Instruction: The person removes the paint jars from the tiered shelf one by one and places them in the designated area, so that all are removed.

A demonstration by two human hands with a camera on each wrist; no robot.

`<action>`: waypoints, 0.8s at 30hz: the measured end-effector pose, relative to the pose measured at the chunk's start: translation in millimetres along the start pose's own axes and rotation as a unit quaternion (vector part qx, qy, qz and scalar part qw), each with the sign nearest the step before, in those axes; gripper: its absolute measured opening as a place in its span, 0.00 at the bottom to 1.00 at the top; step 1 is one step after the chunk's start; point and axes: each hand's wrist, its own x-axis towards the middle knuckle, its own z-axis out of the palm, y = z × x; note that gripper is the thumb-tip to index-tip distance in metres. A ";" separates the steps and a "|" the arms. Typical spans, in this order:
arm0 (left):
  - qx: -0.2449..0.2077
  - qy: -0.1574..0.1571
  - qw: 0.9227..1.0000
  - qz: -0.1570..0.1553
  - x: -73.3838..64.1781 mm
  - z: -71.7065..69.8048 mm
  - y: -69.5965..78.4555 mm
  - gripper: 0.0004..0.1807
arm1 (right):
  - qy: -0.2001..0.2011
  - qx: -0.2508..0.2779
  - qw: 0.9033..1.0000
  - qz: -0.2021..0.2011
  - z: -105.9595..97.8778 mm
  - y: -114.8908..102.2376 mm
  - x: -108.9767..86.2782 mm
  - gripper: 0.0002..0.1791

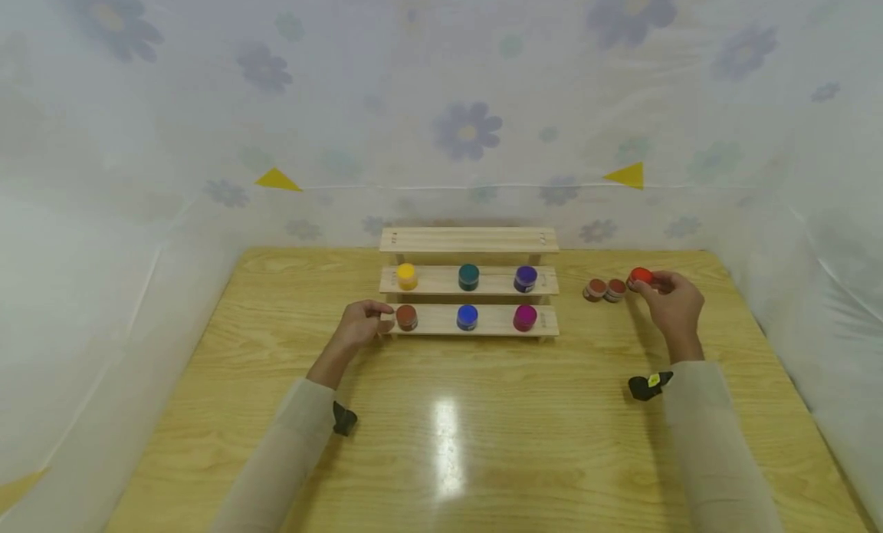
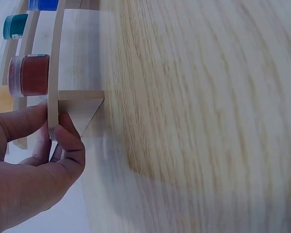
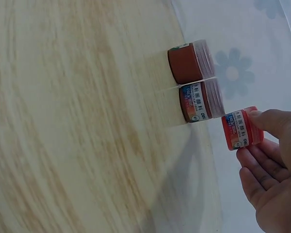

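My right hand (image 1: 677,306) pinches a red paint jar (image 3: 242,128) by its lid, beside two brown paint jars (image 3: 185,63) standing close together on the table. On the left, my left hand (image 1: 360,325) grips the end of the lowest step of a wooden tiered rack (image 2: 53,73), thumb and fingers on either side of the board. That step bears a brown jar (image 1: 407,317), a blue jar (image 1: 467,317) and a magenta jar (image 1: 525,317). Along the middle step stand a yellow jar (image 1: 406,277), a green jar (image 1: 468,277) and a purple jar (image 1: 526,279).
The rack's top step (image 1: 469,240) is bare wood, near the back edge of the wooden table (image 1: 552,426). Pale flower-printed sheeting (image 1: 386,80) hangs behind and at both sides, with yellow triangles (image 1: 628,176) on it.
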 end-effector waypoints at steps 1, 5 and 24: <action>0.000 0.001 1.000 0.001 -0.2 0.2 0.3 0.15 | 0.000 0.001 1.000 0.002 0.5 1.2 -0.2 0.29; -0.003 0.003 1.000 0.014 -1.8 -0.3 1.0 0.12 | -0.010 0.001 1.000 0.010 2.7 5.7 -1.4 0.30; -0.004 0.006 1.000 -0.009 -1.2 0.7 2.3 0.14 | -0.022 0.011 0.999 0.023 10.8 18.6 -4.6 0.29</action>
